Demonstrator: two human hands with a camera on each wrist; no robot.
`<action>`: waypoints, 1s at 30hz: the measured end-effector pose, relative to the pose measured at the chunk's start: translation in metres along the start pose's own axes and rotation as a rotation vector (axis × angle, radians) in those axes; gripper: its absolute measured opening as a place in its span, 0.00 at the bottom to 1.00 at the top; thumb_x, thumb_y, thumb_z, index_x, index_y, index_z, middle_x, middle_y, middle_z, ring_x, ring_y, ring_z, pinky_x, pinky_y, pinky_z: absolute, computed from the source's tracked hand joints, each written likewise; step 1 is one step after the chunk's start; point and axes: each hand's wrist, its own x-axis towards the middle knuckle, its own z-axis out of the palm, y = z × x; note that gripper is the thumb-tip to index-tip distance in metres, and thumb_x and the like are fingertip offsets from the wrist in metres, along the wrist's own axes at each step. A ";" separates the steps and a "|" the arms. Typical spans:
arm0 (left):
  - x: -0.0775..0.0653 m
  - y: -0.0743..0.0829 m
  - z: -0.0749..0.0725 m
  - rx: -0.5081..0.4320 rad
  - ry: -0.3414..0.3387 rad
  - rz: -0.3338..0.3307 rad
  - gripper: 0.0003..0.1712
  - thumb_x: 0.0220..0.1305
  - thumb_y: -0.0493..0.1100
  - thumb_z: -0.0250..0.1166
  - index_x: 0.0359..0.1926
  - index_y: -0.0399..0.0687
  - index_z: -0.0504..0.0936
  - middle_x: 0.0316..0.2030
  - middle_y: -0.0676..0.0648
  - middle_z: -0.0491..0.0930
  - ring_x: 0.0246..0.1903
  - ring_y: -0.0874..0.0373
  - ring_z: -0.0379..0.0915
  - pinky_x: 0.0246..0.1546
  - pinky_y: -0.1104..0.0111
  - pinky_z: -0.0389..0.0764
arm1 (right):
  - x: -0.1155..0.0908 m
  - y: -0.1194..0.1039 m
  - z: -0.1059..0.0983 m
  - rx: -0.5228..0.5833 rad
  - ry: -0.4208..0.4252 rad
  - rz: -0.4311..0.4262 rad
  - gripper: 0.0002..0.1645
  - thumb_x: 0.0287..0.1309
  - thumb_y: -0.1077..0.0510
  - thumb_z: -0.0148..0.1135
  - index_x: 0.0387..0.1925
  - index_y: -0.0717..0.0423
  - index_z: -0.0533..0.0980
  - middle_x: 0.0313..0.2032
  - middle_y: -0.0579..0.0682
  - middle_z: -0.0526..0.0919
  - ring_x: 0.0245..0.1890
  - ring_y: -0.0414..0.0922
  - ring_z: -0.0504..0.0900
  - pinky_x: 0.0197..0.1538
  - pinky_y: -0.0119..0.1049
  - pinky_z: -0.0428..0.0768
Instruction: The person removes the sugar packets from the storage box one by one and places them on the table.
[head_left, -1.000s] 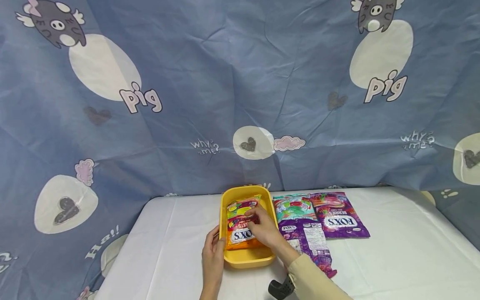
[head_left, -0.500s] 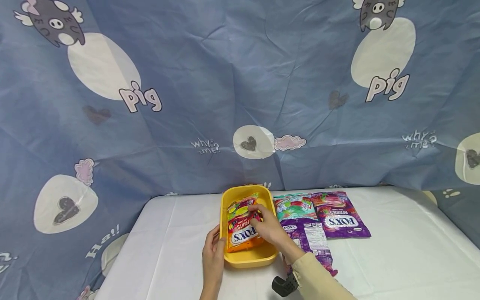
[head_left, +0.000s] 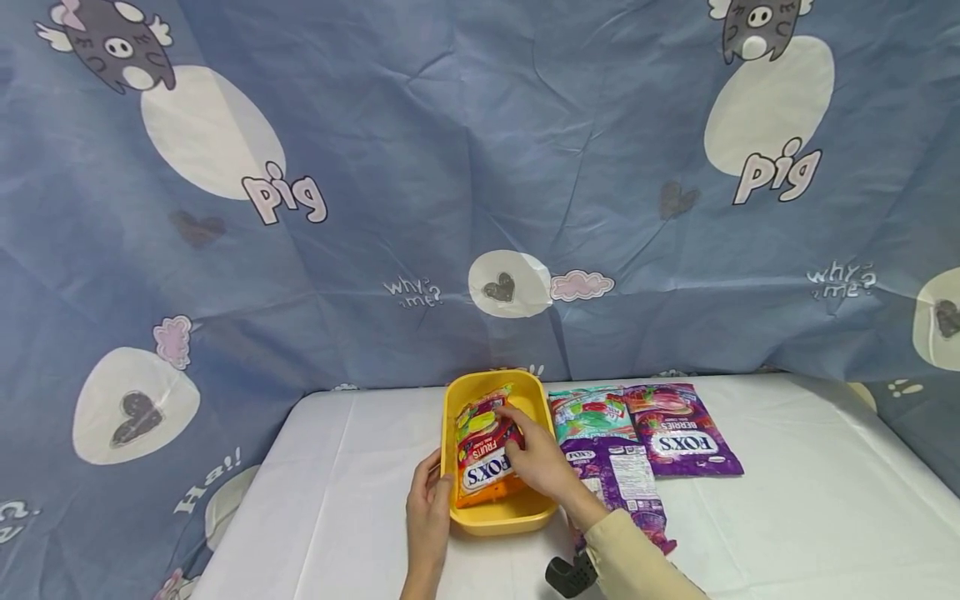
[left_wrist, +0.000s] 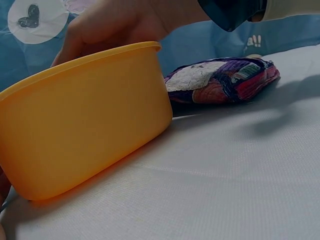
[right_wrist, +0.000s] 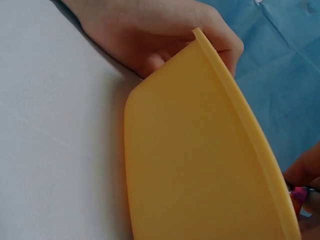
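Note:
A yellow plastic bin (head_left: 498,527) stands on the white-covered table. Its left rim is gripped by my left hand (head_left: 429,523), which also shows in the right wrist view with its thumb over the rim. Inside the bin lies a red and orange FOX'S Fruits candy bag (head_left: 480,446), slightly slanted. My right hand (head_left: 542,458) reaches over the right rim and pinches the bag's right side; a bit of red wrapper (right_wrist: 298,195) shows between the fingers in the right wrist view. An orange layer shows under the lower edge; whether it is another bag I cannot tell.
Right of the bin lie a green candy bag (head_left: 590,415), a purple bag (head_left: 632,479) with its printed back up, partly under my right forearm, and a purple Berries bag (head_left: 681,429). A blue patterned cloth (head_left: 375,208) hangs behind the table.
The candy bag in the bin has turned a little and its right side has shifted. My right hand has moved slightly right with its grip on the bag's edge. My left hand stays put.

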 end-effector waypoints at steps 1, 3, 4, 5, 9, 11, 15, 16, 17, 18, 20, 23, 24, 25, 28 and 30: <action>0.000 0.000 0.000 0.000 0.000 0.001 0.23 0.66 0.39 0.54 0.62 0.54 0.70 0.60 0.45 0.73 0.58 0.51 0.71 0.51 0.88 0.70 | 0.000 0.000 0.000 -0.001 0.005 -0.004 0.30 0.60 0.66 0.49 0.65 0.51 0.65 0.58 0.64 0.74 0.30 0.42 0.77 0.22 0.28 0.75; 0.000 0.000 0.001 -0.005 0.007 0.006 0.23 0.66 0.39 0.55 0.62 0.53 0.71 0.59 0.45 0.74 0.57 0.52 0.72 0.51 0.88 0.71 | 0.000 0.002 0.001 0.008 0.014 -0.015 0.30 0.60 0.67 0.49 0.65 0.52 0.66 0.57 0.65 0.74 0.30 0.43 0.78 0.22 0.29 0.76; 0.000 -0.001 0.001 -0.009 0.011 0.008 0.23 0.65 0.39 0.55 0.61 0.53 0.71 0.58 0.45 0.74 0.57 0.52 0.72 0.51 0.88 0.71 | 0.000 0.002 0.001 0.011 0.019 -0.019 0.31 0.60 0.67 0.49 0.65 0.52 0.66 0.57 0.65 0.74 0.30 0.43 0.78 0.22 0.29 0.76; 0.000 -0.001 0.001 -0.011 0.015 0.008 0.23 0.65 0.38 0.55 0.61 0.53 0.71 0.58 0.45 0.75 0.57 0.52 0.73 0.50 0.88 0.71 | -0.001 0.002 0.001 0.015 0.024 -0.022 0.31 0.60 0.67 0.49 0.65 0.52 0.65 0.57 0.65 0.74 0.31 0.43 0.78 0.22 0.29 0.77; 0.001 -0.001 0.002 -0.008 0.022 0.005 0.23 0.65 0.38 0.55 0.61 0.53 0.71 0.57 0.46 0.75 0.56 0.53 0.73 0.50 0.88 0.72 | -0.001 0.002 0.001 0.029 0.043 -0.038 0.32 0.59 0.69 0.49 0.66 0.52 0.65 0.63 0.62 0.70 0.32 0.44 0.78 0.21 0.28 0.76; 0.001 -0.001 0.002 -0.001 0.019 0.003 0.23 0.65 0.39 0.55 0.61 0.53 0.71 0.58 0.45 0.75 0.56 0.52 0.73 0.50 0.88 0.71 | -0.001 0.002 0.001 0.036 0.055 -0.049 0.33 0.59 0.70 0.48 0.66 0.52 0.65 0.66 0.60 0.67 0.35 0.46 0.79 0.21 0.28 0.75; 0.001 0.000 0.002 0.010 0.014 0.000 0.23 0.65 0.39 0.55 0.61 0.53 0.71 0.59 0.45 0.74 0.57 0.52 0.72 0.50 0.88 0.70 | -0.002 0.001 0.001 0.042 0.082 -0.074 0.33 0.57 0.71 0.49 0.66 0.53 0.66 0.68 0.58 0.64 0.44 0.51 0.79 0.24 0.27 0.75; 0.001 0.000 0.002 0.012 0.014 -0.003 0.23 0.65 0.39 0.55 0.61 0.53 0.71 0.59 0.46 0.74 0.57 0.52 0.72 0.50 0.88 0.70 | -0.002 0.001 0.002 0.042 0.089 -0.078 0.33 0.57 0.71 0.49 0.66 0.53 0.66 0.68 0.58 0.64 0.47 0.52 0.78 0.25 0.26 0.76; 0.000 0.001 0.002 0.015 0.014 -0.004 0.23 0.65 0.40 0.55 0.61 0.53 0.71 0.59 0.46 0.74 0.58 0.52 0.72 0.51 0.88 0.70 | -0.003 0.001 0.002 0.045 0.096 -0.080 0.33 0.57 0.71 0.49 0.66 0.53 0.66 0.68 0.58 0.64 0.47 0.52 0.78 0.26 0.26 0.76; 0.000 0.001 0.002 0.015 0.013 -0.004 0.23 0.66 0.40 0.55 0.61 0.53 0.71 0.59 0.46 0.74 0.58 0.52 0.72 0.51 0.87 0.71 | -0.003 0.001 0.002 0.048 0.102 -0.081 0.33 0.57 0.70 0.49 0.66 0.52 0.66 0.68 0.58 0.65 0.48 0.52 0.78 0.26 0.26 0.76; 0.000 0.001 0.001 0.021 0.010 -0.009 0.23 0.66 0.40 0.55 0.62 0.54 0.70 0.59 0.46 0.73 0.58 0.52 0.71 0.53 0.85 0.72 | -0.004 0.001 0.002 0.052 0.118 -0.083 0.33 0.57 0.70 0.50 0.65 0.52 0.67 0.67 0.57 0.65 0.48 0.51 0.78 0.30 0.25 0.77; 0.001 0.002 0.001 0.030 0.009 -0.019 0.23 0.66 0.41 0.54 0.62 0.55 0.70 0.59 0.46 0.73 0.58 0.53 0.71 0.55 0.79 0.75 | -0.004 0.001 0.002 0.071 0.137 -0.078 0.33 0.56 0.70 0.50 0.65 0.50 0.67 0.67 0.56 0.66 0.44 0.50 0.79 0.29 0.26 0.77; 0.001 0.002 0.001 0.034 0.009 -0.023 0.23 0.66 0.41 0.54 0.62 0.55 0.70 0.60 0.47 0.73 0.58 0.53 0.71 0.56 0.77 0.76 | -0.004 0.001 0.001 0.079 0.139 -0.073 0.33 0.56 0.69 0.50 0.65 0.50 0.67 0.67 0.55 0.67 0.42 0.49 0.80 0.29 0.26 0.78; 0.002 0.002 0.001 0.036 0.009 -0.029 0.24 0.66 0.41 0.54 0.62 0.55 0.70 0.60 0.47 0.73 0.58 0.53 0.71 0.57 0.74 0.77 | -0.005 0.001 0.001 0.088 0.140 -0.066 0.33 0.57 0.69 0.50 0.65 0.49 0.67 0.67 0.54 0.67 0.37 0.49 0.80 0.27 0.27 0.78; 0.002 0.001 0.001 0.044 0.006 -0.044 0.24 0.66 0.42 0.54 0.62 0.56 0.69 0.60 0.47 0.73 0.58 0.54 0.71 0.58 0.69 0.77 | -0.005 0.000 0.000 0.119 0.140 -0.039 0.34 0.57 0.68 0.50 0.65 0.47 0.67 0.67 0.52 0.67 0.29 0.44 0.79 0.19 0.29 0.77; 0.003 0.001 0.001 0.052 0.005 -0.054 0.24 0.66 0.43 0.54 0.63 0.55 0.69 0.60 0.47 0.72 0.58 0.53 0.71 0.60 0.65 0.76 | -0.007 -0.001 -0.001 0.139 0.139 -0.031 0.34 0.57 0.68 0.50 0.65 0.46 0.67 0.67 0.52 0.66 0.23 0.42 0.77 0.17 0.30 0.76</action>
